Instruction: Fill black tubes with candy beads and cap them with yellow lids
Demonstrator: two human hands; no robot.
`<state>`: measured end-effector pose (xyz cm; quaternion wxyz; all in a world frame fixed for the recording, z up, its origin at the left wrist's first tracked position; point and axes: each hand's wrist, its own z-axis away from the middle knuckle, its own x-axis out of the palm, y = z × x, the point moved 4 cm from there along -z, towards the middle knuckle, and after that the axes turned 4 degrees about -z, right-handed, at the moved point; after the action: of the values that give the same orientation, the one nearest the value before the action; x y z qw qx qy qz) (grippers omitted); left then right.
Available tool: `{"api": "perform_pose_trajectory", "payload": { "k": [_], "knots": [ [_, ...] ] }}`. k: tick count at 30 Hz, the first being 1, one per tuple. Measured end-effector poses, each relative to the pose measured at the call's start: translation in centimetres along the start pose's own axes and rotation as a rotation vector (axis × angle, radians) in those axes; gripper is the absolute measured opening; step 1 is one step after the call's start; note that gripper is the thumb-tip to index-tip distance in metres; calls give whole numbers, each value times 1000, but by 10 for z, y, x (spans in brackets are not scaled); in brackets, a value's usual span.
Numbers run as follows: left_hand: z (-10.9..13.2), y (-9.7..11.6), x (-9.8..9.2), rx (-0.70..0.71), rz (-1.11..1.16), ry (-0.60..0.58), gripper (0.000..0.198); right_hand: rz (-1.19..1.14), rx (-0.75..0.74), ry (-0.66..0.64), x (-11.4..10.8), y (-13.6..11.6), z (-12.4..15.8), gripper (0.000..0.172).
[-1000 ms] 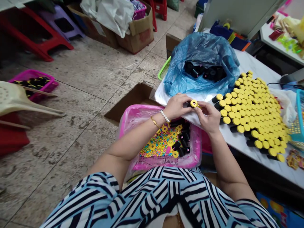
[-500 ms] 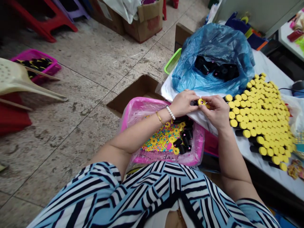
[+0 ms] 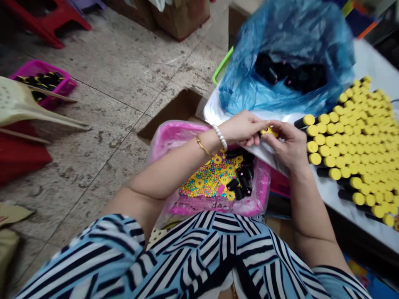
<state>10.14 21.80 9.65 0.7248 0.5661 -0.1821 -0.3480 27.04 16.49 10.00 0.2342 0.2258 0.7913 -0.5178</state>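
Observation:
My left hand [image 3: 241, 128] and my right hand [image 3: 288, 143] meet above a white plastic sheet [image 3: 218, 112], both pinching a small yellow-ended piece [image 3: 268, 131]. Fingers hide most of it, including any black body. To the right, yellow-capped black cylinders [image 3: 352, 141] lie in tight rows on a white table [image 3: 374, 62]. Below my hands, a pink tray [image 3: 174, 137] on my lap holds coloured beads [image 3: 208, 178], yellow rings [image 3: 199, 183] and black tubes [image 3: 240, 178]. A blue plastic bag [image 3: 280, 37] holds more black cylinders [image 3: 289, 74].
A green basket rim [image 3: 222, 66] shows behind the blue bag. An open cardboard box [image 3: 177, 112] stands by the tray. On the tiled floor at left are a pink basket [image 3: 40, 79], a beige plastic chair [image 3: 18, 104] and a red stool [image 3: 46, 20].
The view has shifted, with the table and bag lying closer. My fingers now cover more of the yellow end, and the black part seen earlier is hidden.

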Motion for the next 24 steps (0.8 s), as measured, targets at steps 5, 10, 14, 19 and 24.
{"api": "perform_pose_trajectory", "payload": {
  "k": [5, 10, 14, 19, 24],
  "knots": [
    [-4, 5, 1, 14, 28, 34, 53, 57, -2, 7, -3, -14, -6, 34],
    [-7, -20, 9, -8, 158, -52, 54, -1, 97, -31, 9, -2, 10, 33],
    [-9, -23, 9, 2, 292, -168, 53, -25, 109, -27, 9, 2, 11, 33],
    [-10, -23, 12, -12, 240, -69, 40, 26, 84, -10, 12, 2, 11, 33],
    [-5, -27, 19, -64, 328, -36, 37, -42, 93, 16, 17, 7, 15, 32]
  ]
}}
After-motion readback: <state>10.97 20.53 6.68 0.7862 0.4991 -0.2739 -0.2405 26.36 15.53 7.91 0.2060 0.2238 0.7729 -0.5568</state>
